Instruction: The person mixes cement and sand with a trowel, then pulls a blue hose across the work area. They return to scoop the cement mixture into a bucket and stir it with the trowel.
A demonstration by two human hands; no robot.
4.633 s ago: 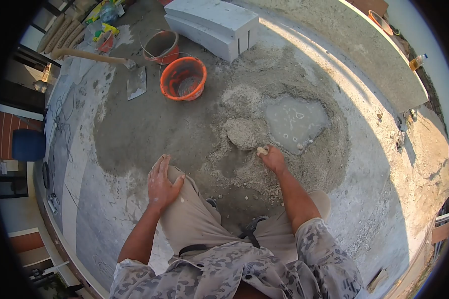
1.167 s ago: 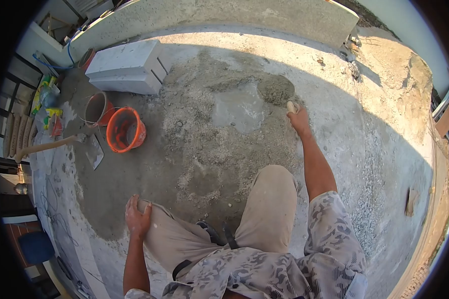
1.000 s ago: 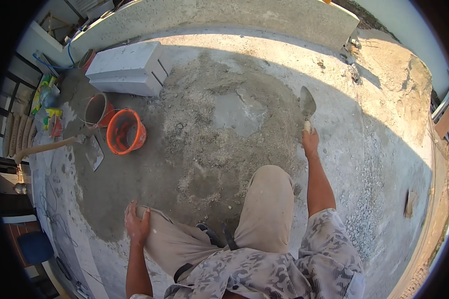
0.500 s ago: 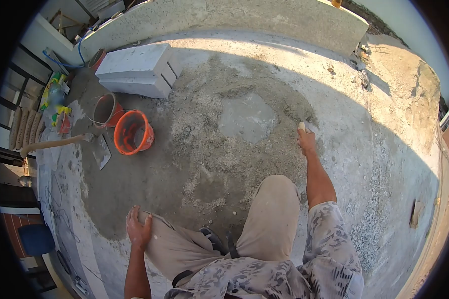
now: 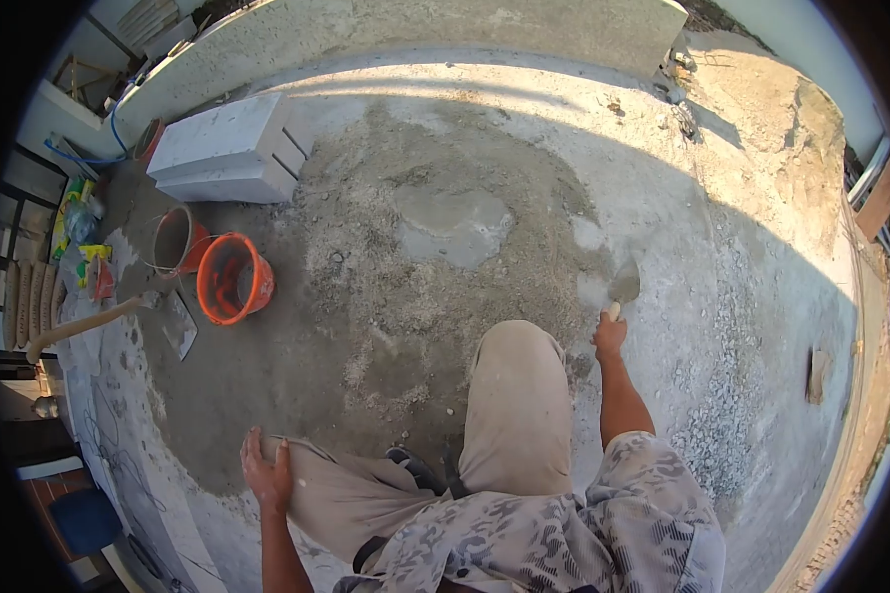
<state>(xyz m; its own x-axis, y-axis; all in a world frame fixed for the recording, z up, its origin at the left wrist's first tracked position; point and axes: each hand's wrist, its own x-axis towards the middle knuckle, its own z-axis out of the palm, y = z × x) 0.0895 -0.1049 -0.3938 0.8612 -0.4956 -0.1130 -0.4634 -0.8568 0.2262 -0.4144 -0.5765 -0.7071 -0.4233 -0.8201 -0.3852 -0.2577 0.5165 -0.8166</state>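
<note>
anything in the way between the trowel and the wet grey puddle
Only the band of sandy mix along the puddle's right side lies between the trowel and the wet grey puddle; no separate object visibly stands there.

The person's loose shirt (image 5: 534, 539) is pale grey with a darker camouflage-like pattern, dark button (image 5: 462, 571) in front; its right sleeve (image 5: 653, 484) ends near the elbow. Plain beige trousers (image 5: 516, 405), creased, a black strap (image 5: 369, 551) by the waist, a dark shoe (image 5: 422, 470).
</note>
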